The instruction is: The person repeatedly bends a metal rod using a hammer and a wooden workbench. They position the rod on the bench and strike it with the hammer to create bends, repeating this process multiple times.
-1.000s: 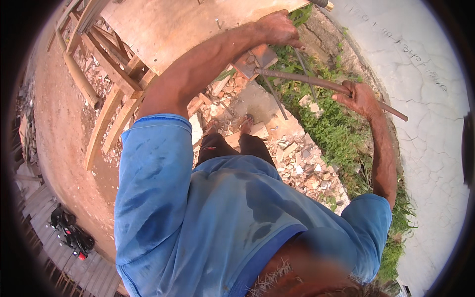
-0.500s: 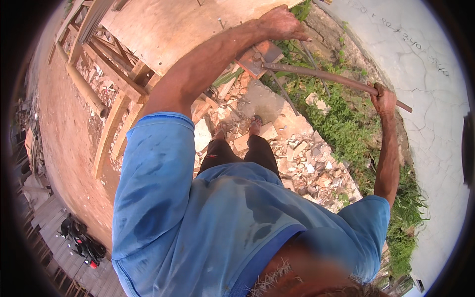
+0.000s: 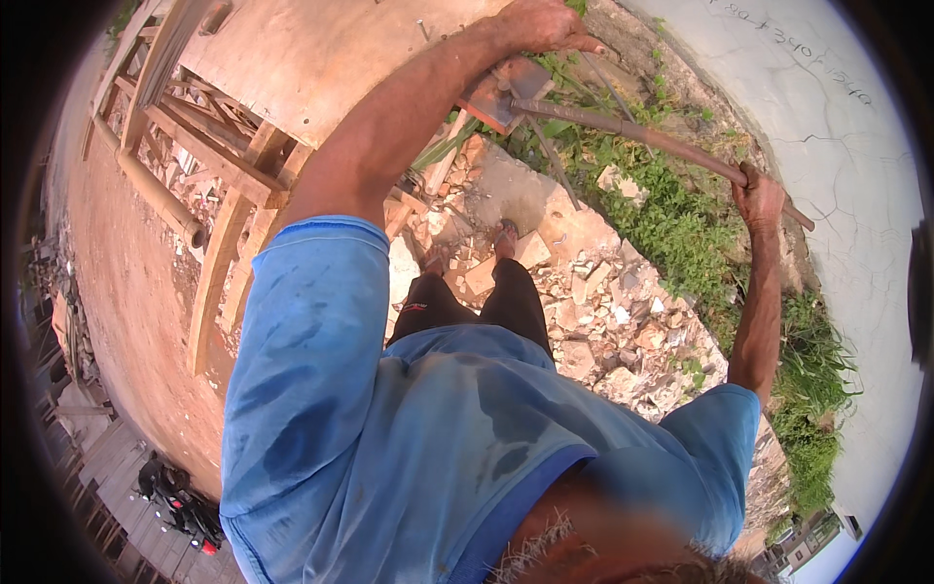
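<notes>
My right hand (image 3: 759,200) is wrapped around a long brown metal bar (image 3: 642,134) near its outer end, at the right by the wall. The bar slants up to the left, and its inner end meets a rusty orange metal plate (image 3: 493,97) at the edge of a wooden board table (image 3: 321,63). Stretched across that table, my left arm ends in my left hand (image 3: 547,27), just above the plate. Its fingers are curled closed, and whatever they hold is hidden. Thin metal rods (image 3: 556,165) slope down beside the plate.
Broken tile and brick rubble (image 3: 608,311) lies around my feet (image 3: 504,241). Green weeds (image 3: 662,204) grow along the cracked grey wall (image 3: 827,165) at right. Wooden frame legs (image 3: 219,268) and a bamboo pole (image 3: 161,190) stand at left. A motorcycle (image 3: 180,506) is parked at lower left.
The whole view has tilted slightly, so the table and plate sit a little higher. The bar slants somewhat more steeply in the picture. Both hands keep their closed shape.
</notes>
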`<state>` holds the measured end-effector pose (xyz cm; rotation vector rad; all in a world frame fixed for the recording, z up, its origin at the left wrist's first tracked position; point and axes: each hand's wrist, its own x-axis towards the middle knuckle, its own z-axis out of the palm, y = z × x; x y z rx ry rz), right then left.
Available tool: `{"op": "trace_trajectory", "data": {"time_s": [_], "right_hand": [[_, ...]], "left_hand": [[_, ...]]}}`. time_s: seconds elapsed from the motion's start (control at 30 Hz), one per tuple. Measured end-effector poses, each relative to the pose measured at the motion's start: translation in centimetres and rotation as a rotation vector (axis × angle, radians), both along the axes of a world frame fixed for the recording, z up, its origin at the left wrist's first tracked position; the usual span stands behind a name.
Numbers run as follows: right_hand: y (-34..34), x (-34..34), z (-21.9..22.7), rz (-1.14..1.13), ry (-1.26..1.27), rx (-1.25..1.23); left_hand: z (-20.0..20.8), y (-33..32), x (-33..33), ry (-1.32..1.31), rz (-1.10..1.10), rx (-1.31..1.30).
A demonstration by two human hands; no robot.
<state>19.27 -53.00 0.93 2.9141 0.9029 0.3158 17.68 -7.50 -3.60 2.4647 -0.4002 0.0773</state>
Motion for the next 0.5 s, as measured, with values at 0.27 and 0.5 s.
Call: {"op": "trace_trajectory", "data": {"time_s": [0.27, 0.5], "right_hand": [[-0.8, -14.5, -0.3, -0.284, 0.144, 0.007], [2.5, -25.7, 0.4, -0.575, 0.148, 0.016]], "left_hand": [[0.1, 0.0, -0.2, 0.048, 0.003, -0.240], [0.9, 0.1, -0.9, 0.103, -0.031, -0.424]]}}
